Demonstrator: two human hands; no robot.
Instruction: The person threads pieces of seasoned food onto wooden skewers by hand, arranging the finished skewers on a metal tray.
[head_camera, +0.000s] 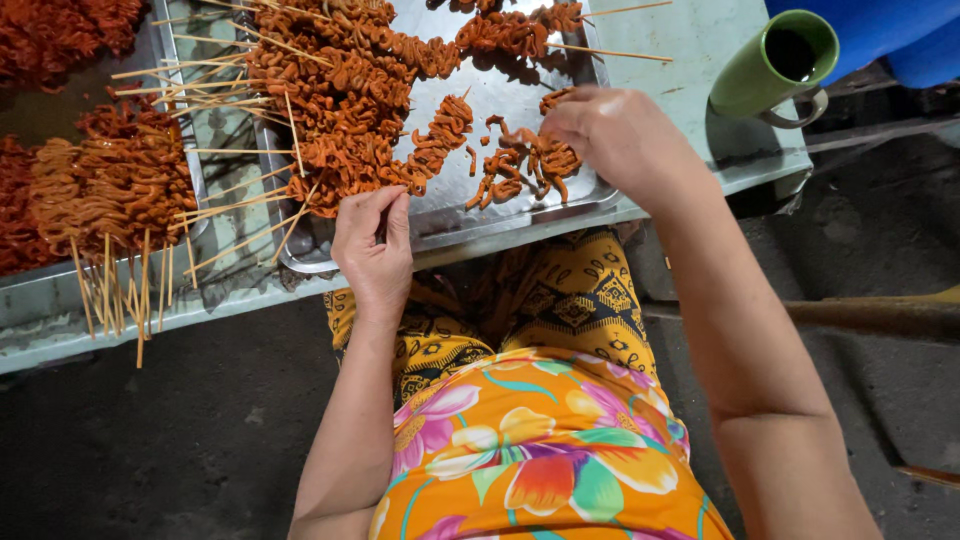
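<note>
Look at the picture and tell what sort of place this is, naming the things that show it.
Probably a simple food-preparation spot, perhaps for street food. A metal tray holds orange meat skewers, more skewers lie on the low table, and a green mug stands nearby.

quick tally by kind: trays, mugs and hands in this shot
metal trays: 2, the second tray sits to the left
green mug: 1
hands: 2, left hand and right hand
total: 5
</note>
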